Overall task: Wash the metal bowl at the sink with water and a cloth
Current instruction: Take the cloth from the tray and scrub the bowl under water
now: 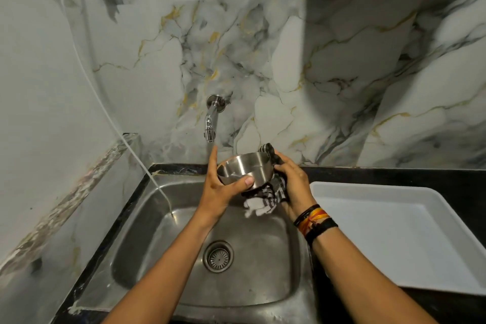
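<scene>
I hold a shiny metal bowl [243, 168] tilted on its side above the steel sink [147, 221], just below and right of the wall tap [210, 123]. My left hand [223, 187] grips the bowl's left rim, thumb across the front and index finger pointing up toward the tap. My right hand [292, 181] presses a black-and-white checked cloth [268, 197] against the bowl's right side. Part of the cloth hangs loose below the bowl. I cannot tell whether water runs from the tap.
A white tray [389, 234] lies on the black counter right of the sink. A thin white hose [147, 171] runs down the left wall into the basin. The drain strainer [218, 256] sits at the basin's middle. Marble-patterned walls close in behind and left.
</scene>
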